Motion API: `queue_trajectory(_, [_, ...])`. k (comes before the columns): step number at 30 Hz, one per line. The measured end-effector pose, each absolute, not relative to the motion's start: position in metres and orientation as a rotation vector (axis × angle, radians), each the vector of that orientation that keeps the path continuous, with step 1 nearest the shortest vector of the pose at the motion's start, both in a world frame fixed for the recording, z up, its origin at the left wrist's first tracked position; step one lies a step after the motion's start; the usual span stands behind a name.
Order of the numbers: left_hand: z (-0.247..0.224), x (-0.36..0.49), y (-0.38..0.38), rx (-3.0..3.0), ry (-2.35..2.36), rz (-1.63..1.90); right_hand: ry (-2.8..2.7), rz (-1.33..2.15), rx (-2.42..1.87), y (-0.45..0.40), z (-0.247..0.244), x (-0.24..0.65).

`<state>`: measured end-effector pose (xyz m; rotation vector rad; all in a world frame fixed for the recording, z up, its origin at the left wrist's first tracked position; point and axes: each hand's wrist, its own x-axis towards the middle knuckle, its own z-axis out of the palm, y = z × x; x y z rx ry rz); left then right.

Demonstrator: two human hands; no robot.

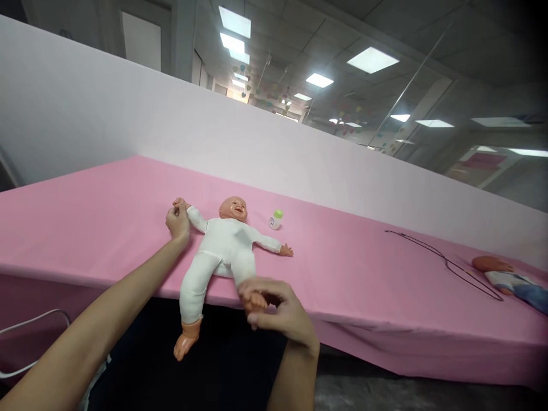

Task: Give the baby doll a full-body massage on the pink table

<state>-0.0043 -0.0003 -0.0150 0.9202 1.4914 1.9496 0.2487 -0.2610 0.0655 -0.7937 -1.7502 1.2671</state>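
Observation:
A baby doll point(226, 240) with a white cloth body lies face up on the pink-covered table point(342, 257), its legs reaching over the front edge. My left hand point(177, 222) is closed around the doll's hand at the left. At the front edge, my right hand point(280, 308) curls its fingers and thumb around the doll's foot on the right side. The doll's other foot hangs free below the edge. Beside the doll's head stands a small bottle point(276, 220) with a green cap.
A thin black cable point(445, 260) lies looped on the table at the right. Beyond it, a second doll point(514, 281) in blue and white lies near the right edge. A white partition point(257, 142) runs behind the table. A white cord point(34, 319) hangs at the lower left.

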Motion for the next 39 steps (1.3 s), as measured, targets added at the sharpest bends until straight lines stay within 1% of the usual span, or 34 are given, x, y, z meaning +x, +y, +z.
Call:
queue_trajectory(2, [-0.013, -0.002, -0.003, 0.92, 1.5, 2.029, -2.009, 1.319, -0.683, -0.266, 0.067, 0.249])
queue_trajectory(4, [-0.01, 0.006, -0.013, 1.111, 1.422, 2.076, -2.077, 1.286, -0.64, -0.267, 0.068, 0.245])
queue_trajectory(8, [-0.005, 0.02, -0.035, 1.606, 1.281, 1.987, -1.682, 1.139, -0.764, -0.257, 0.072, 0.232])
queue_trajectory(11, [-0.009, 0.019, -0.041, 1.874, 1.251, 1.869, -1.369, 1.051, -0.902, -0.226, 0.068, 0.22])
queue_trajectory(15, [-0.014, 0.015, -0.038, 2.14, 1.184, 1.758, -1.337, 1.01, -1.003, -0.175, 0.05, 0.199])
queue_trajectory(17, [-0.015, 0.015, -0.038, 2.211, 1.164, 1.735, -1.339, 1.013, -0.991, -0.168, 0.047, 0.193])
queue_trajectory(20, [-0.012, 0.02, -0.038, 2.061, 1.218, 1.834, -1.284, 1.029, -0.948, -0.192, 0.056, 0.2])
queue_trajectory(25, [-0.009, 0.018, -0.026, 1.429, 1.44, 2.048, -1.403, 1.173, -0.829, -0.258, 0.074, 0.239])
queue_trajectory(28, [-0.012, 0.01, -0.011, 1.022, 1.584, 2.016, -1.591, 1.229, -0.78, -0.265, 0.07, 0.25])
queue_trajectory(31, [-0.017, 0.002, -0.002, 0.756, 1.64, 1.941, -1.703, 1.361, -0.737, -0.25, 0.056, 0.247])
queue_trajectory(34, [-0.017, 0.001, -0.003, 0.737, 1.622, 1.959, -1.611, 1.459, -0.719, -0.23, 0.047, 0.235])
queue_trajectory(36, [-0.015, 0.006, -0.01, 0.892, 1.537, 2.033, -1.494, 1.374, -0.759, -0.216, 0.045, 0.225])
queue_trajectory(39, [-0.012, 0.015, -0.025, 1.411, 1.302, 2.017, -1.323, 1.146, -0.867, -0.192, 0.045, 0.212])
